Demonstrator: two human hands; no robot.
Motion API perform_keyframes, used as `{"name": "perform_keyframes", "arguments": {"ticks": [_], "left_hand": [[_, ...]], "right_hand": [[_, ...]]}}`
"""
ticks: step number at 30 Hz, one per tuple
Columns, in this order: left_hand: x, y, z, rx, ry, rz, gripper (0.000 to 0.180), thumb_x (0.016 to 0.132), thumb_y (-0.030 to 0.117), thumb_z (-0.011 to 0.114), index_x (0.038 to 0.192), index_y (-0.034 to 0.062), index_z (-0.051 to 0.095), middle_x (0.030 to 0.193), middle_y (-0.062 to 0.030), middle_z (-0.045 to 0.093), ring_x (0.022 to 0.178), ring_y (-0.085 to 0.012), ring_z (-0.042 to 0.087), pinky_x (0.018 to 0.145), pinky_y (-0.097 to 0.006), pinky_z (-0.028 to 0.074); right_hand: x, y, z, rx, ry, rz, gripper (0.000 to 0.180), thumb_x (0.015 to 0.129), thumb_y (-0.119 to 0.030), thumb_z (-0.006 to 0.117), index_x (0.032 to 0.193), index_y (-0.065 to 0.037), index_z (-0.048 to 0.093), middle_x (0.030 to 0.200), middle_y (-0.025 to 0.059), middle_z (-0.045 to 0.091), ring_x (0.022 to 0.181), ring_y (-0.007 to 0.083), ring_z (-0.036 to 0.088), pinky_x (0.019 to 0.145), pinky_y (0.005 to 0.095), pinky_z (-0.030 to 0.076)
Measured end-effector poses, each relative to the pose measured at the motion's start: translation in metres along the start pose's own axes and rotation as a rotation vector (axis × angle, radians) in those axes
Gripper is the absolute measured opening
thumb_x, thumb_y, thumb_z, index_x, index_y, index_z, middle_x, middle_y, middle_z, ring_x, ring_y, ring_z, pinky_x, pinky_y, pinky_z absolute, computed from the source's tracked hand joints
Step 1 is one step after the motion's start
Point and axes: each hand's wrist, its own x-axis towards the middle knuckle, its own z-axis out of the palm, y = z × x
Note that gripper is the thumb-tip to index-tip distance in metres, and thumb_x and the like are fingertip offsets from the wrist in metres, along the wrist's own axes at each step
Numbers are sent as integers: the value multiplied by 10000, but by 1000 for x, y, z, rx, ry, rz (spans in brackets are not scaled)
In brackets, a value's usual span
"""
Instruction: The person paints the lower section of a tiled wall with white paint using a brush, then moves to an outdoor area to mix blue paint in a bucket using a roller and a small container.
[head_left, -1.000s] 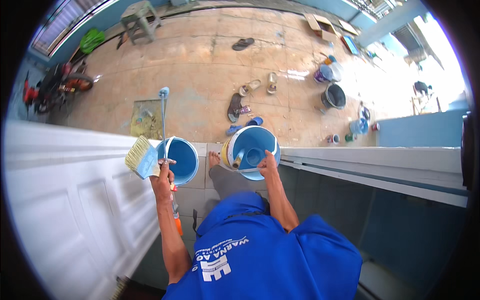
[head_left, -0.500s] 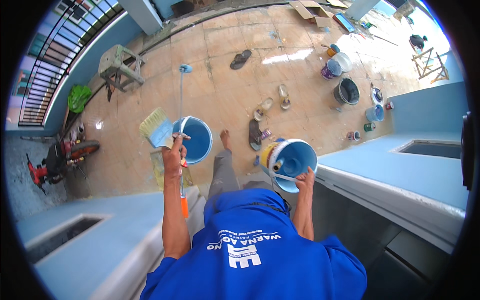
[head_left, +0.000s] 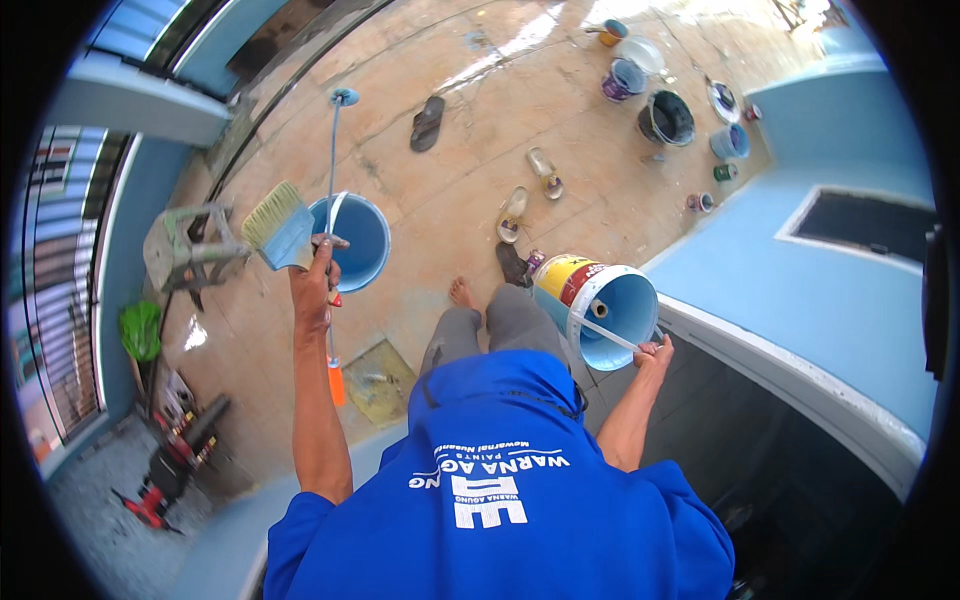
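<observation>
Carrying seems unfinished: the left hand (head_left: 318, 270) at nine o'clock grasps a flat blue brush (head_left: 284, 233), the right hand (head_left: 653, 353) at three a blue-lined plastic bucket (head_left: 628, 300).

Single head-worn fisheye view, facing steeply down and forward. Blue shirt (head_left: 500, 470) fills 6 o'clock, very near. Left hand (head_left: 321, 264) at 9 o'clock, right hand (head_left: 653, 353) between 3 and 4, both mid-distance. Tiled floor (head_left: 440, 195) recedes toward 12 o'clock, farther off.

The brush bristles (head_left: 270, 214) are pale yellow, the roller's handle (head_left: 337, 386) orange.
</observation>
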Motion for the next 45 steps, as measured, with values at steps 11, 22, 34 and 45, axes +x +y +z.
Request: {"name": "perform_keyframes", "arguments": {"ticks": [11, 22, 34, 45], "left_hand": [[108, 29, 61, 89, -165, -16, 143, 986, 123, 548, 972, 24, 649, 907, -75, 677, 522, -69, 434, 502, -222, 328], [201, 28, 141, 150, -461, -198, 121, 970, 144, 581, 935, 54, 653, 880, -66, 702, 528, -68, 461, 477, -219, 346], [258, 11, 205, 9, -621, -132, 86, 981, 127, 567, 1017, 54, 592, 982, -121, 694, 621, -114, 526, 568, -245, 425], [305, 1, 234, 84, -645, -131, 139, 978, 164, 571, 988, 34, 620, 959, -107, 691, 592, -109, 520, 546, -236, 413]], "right_hand": [[6, 42, 5, 100, 62, 117, 497, 944, -327, 599, 603, -184, 267, 495, -57, 225, 363, 104, 192, 359, 263, 175], [-22, 74, -33, 267, 222, 86, 523, 933, -319, 604, 607, -201, 212, 503, -60, 191, 370, 98, 184, 375, 261, 143], [-60, 111, -83, 249, 483, -9, 537, 931, -414, 583, 581, -203, 234, 518, -32, 206, 422, 143, 243, 430, 303, 199], [-84, 192, -155, 328, 636, 17, 502, 921, -434, 552, 593, -200, 252, 557, -33, 265, 485, 144, 274, 483, 321, 213]]}}
